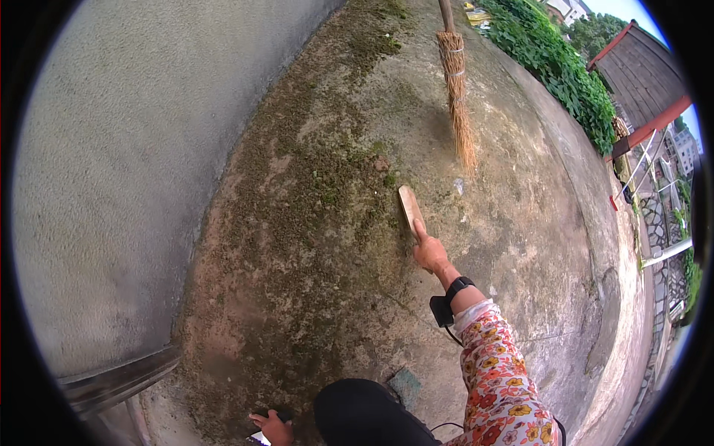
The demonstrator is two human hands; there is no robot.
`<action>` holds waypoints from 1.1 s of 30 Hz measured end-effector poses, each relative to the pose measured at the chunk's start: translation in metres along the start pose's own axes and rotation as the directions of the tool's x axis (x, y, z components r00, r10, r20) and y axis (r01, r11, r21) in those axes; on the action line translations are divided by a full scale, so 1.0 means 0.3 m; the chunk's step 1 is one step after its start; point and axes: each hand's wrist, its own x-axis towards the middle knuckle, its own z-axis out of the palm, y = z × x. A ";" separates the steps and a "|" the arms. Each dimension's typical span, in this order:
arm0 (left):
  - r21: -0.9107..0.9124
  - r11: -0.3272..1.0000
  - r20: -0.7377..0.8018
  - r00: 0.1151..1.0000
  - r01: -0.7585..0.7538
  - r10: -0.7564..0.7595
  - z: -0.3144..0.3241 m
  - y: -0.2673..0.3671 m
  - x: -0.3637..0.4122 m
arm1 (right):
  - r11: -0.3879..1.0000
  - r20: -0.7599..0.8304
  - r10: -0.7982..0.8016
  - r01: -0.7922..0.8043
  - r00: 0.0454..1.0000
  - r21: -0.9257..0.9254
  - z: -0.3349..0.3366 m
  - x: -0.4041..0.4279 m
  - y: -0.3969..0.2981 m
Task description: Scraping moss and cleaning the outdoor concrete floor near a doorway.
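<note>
My right hand (430, 253) grips one end of a flat wooden slat (411, 205), its index finger laid along the wood. The slat's far end points ahead, over a patch of green moss (329, 192) and dark dirt on the concrete ground (519, 251). A black wrist strap (459, 285) with a small box sits above that hand, below a floral sleeve (496, 373). My left hand (277, 429) is low at the bottom edge, beside my dark-clad knee (362, 412). Some of its fingers are spread; whether it holds anything is unclear.
A twig broom (456, 95) stands ahead, bristles towards me. A rough grey wall (134, 139) rises on the left, with a dark wooden edge (122, 373) near its foot. A greenish flat piece (405, 388) lies by my knee. Leafy plants (558, 67) border the far right.
</note>
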 end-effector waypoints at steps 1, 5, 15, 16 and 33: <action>-0.055 0.997 -0.068 0.996 0.045 -0.049 0.162 -0.057 -0.024 | 1.000 0.023 0.005 -0.006 1.000 0.011 -0.025 0.044 -0.052; -0.179 0.982 0.038 0.998 0.058 -0.052 0.123 -0.032 0.006 | 0.990 -0.068 0.075 -0.066 0.995 0.127 -0.055 0.187 -0.098; -0.215 0.950 -0.035 0.970 0.227 -0.240 0.222 -0.008 0.030 | 0.949 0.102 -0.169 0.135 0.980 0.284 0.170 -0.319 -0.069; -0.159 0.957 -0.097 0.960 0.245 -0.262 0.232 0.002 0.036 | 0.934 0.126 -0.220 0.172 0.967 0.313 0.162 -0.386 -0.052; -0.653 0.728 0.082 0.975 0.208 -0.205 -0.425 -0.139 -0.131 | 0.982 0.034 -0.186 0.185 0.982 0.025 -0.019 -1.056 -0.013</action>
